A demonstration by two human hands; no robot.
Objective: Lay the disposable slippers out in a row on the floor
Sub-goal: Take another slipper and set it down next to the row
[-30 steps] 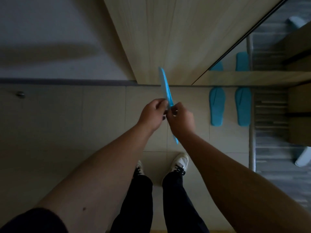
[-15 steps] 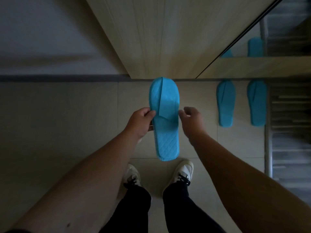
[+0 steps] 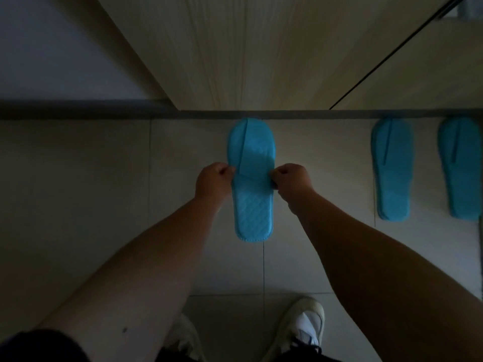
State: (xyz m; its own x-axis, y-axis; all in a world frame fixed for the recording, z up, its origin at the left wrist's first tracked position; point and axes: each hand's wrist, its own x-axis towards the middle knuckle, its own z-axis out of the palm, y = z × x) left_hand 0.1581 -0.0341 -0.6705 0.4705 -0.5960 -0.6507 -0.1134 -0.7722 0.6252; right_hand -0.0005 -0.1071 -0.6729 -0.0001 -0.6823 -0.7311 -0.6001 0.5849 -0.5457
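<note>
Slipper in hand (image 3: pixel 252 194): blue disposable one, pinched at mid-length from both sides, about where the strap meets the sole. Left hand (image 3: pixel 213 182) is curled closed on its left edge, right hand (image 3: pixel 291 180) curled closed on the right edge; fingers of both are tucked under, so exact grip depth isn't readable. Both hands sit level with each other, equally near, neither leads.

Long axis runs straight away from the person, toe toward the dark baseboard (image 3: pixel 261 114) under the wooden panel (image 3: pixel 248 53), heel toward the white sneakers (image 3: pixel 305 327). Sole faces down, strap up. Can't tell whether it's already touching the floor tile (image 3: pixel 313 158) or just above it.

Two more blue slippers, the nearer (image 3: pixel 392 171) and the farther (image 3: pixel 461 171), lie flat well off to the right, toes at the same baseboard line, axes parallel to the held one.

Judgement: orientation already matches the row, toe line matches too. What's left is setting it down and letting go; gap to the nearer slipper looks wide, so it may want shifting right first.
</note>
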